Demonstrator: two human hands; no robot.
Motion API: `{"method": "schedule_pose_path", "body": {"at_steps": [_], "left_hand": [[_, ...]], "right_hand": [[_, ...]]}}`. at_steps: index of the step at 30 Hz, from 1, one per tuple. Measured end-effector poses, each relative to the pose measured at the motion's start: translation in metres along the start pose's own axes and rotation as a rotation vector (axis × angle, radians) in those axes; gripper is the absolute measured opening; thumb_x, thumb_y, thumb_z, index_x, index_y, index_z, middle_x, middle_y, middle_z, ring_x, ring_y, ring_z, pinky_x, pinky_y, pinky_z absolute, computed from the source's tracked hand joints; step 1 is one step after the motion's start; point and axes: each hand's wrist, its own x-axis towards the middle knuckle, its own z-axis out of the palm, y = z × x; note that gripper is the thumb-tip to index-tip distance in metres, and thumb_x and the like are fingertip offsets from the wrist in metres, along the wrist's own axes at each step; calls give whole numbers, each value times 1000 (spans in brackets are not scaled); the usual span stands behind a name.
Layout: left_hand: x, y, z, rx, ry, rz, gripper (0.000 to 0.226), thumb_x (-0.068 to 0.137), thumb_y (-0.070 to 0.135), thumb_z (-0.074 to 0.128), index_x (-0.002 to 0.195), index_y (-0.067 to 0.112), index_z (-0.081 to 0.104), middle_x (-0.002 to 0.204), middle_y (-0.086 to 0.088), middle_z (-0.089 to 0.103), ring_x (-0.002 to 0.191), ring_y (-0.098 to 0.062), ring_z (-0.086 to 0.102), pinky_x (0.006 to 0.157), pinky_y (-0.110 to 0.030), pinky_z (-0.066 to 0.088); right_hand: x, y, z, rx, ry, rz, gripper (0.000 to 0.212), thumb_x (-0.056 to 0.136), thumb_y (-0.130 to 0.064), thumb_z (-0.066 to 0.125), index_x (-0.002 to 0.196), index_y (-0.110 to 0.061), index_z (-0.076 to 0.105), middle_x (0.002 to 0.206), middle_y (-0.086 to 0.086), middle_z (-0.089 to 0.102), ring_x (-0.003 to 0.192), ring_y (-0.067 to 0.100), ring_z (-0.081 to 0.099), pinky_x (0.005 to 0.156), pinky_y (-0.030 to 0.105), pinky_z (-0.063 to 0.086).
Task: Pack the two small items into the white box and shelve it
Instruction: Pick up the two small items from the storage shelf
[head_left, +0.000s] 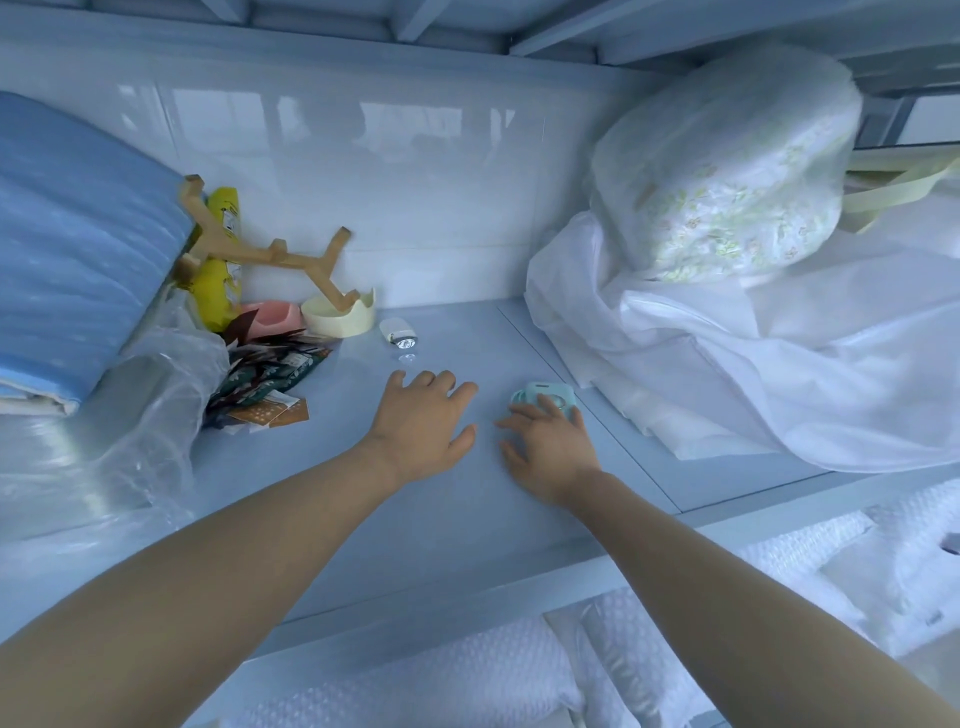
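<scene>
Both my arms reach onto a pale blue shelf (363, 519). My right hand (548, 447) lies over a small teal item (545, 393), fingers resting on it; whether they curl round it I cannot tell. My left hand (423, 423) hovers flat and relaxed over the shelf, holding nothing. A small white flashlight-like item (399, 332) lies beyond my left hand, near the back wall. No white box shows in this view.
At left are a folded blue blanket (78, 234), clear plastic wrap (130, 415), dark snack packets (265, 379), a yellow bag (221, 260), a wooden rack (270, 254) and a cream bowl (337, 317). White fabric (753, 374) with a bagged floral bundle (727, 171) fills the right.
</scene>
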Motion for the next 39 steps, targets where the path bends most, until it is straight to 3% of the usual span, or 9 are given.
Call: {"method": "schedule_pose_path", "body": {"at_steps": [4,6,9,17,21,24,31,39], "left_hand": [[5,-3,8,-7,-35,-27,49,88,48,36,130,22,37,124,-3,49,111,-25,48,98,-45,29],[7,-4,12,-9,-42,-34,49,88,48,35,129,22,37,123,-3,50,110,-24,49,97,-44,31],[8,-4,17,-33,-40,-22,49,88,46,36,130,22,38,123,-2,50,109,-24,50,94,-42,33],[-5,-14,29,-216,-52,-25,41,89,34,42,129,24,45,120,0,53,104,-23,53,76,-35,46],[-6,-23,33,-271,-29,-52,39,88,33,45,126,25,48,119,2,54,105,-22,54,77,-35,47],[-2,-33,36,-268,-39,-28,38,88,34,46,125,25,49,119,2,54,107,-22,53,80,-36,46],[12,-52,47,-181,-55,-22,37,88,41,43,119,25,52,119,2,53,105,-21,53,81,-34,43],[40,-61,60,-143,-39,-43,41,88,45,42,122,24,49,123,0,51,114,-22,49,82,-35,39]], "right_hand": [[2,3,4,70,95,121,39,88,-24,46,127,-23,50,146,-1,34,137,17,22,112,50,12],[4,4,6,75,93,168,36,88,-24,47,124,-21,54,146,1,34,137,19,21,110,51,23],[7,5,8,142,88,144,30,89,-20,49,115,-21,63,146,1,36,138,19,21,105,45,32],[6,9,7,350,162,84,31,87,-9,54,112,-21,67,142,1,46,137,19,31,106,25,27],[13,-11,17,199,170,266,40,85,-22,54,126,-22,53,146,3,33,137,20,22,102,38,32],[22,-23,20,122,164,350,35,87,-19,50,122,-20,54,142,3,31,133,22,20,95,42,36],[32,-21,23,215,190,246,29,84,-13,49,108,-21,64,140,-3,41,133,17,26,93,37,41],[46,-22,20,231,171,171,30,84,-20,54,113,-24,61,138,-4,44,130,16,34,92,32,41]]}}
